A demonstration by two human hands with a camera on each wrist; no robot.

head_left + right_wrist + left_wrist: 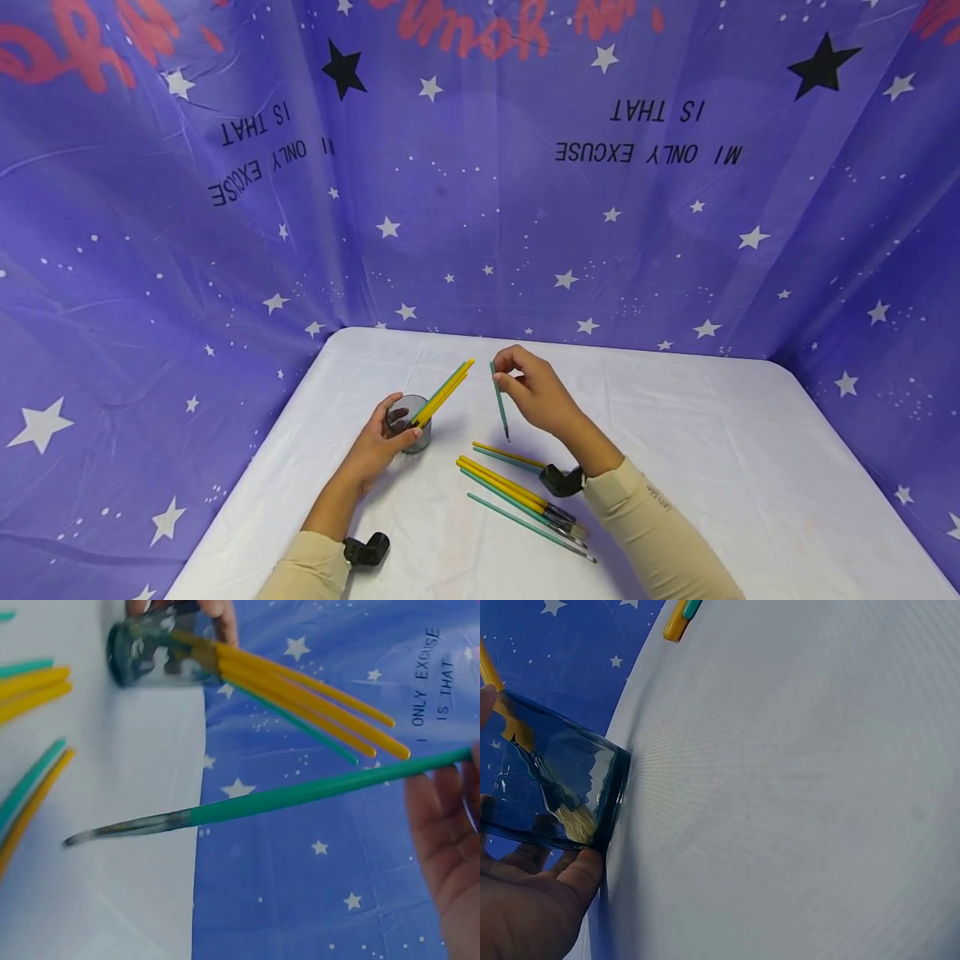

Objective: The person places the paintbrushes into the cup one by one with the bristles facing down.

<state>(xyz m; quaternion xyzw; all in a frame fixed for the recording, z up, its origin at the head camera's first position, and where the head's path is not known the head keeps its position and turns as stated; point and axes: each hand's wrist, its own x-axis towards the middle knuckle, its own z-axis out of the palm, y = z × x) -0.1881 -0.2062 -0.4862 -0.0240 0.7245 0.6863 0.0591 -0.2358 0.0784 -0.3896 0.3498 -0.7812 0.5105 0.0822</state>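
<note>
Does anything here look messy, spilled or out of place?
Nothing is spilled or broken. Several loose brushes lie scattered on the white table instead of in the glass, and the printed backdrop hangs upside down.

Clear glass cup [408, 423] w/ yellow paintbrushes [444, 392] in it stands left of loose yellow-and-teal brushes [525, 502] on white-clothed table [750, 467]; teal brush [499, 400] held betw. them.

White-clothed worktop [675, 433] with rounded far corners, set against a starry purple backdrop [600, 208]. At its middle, toward nine o'clock, a glass cup [408, 423] holding yellow and teal brushes. At six o'clock from centre, a loose pile of yellow and teal brushes [525, 500] lying flat.
</note>
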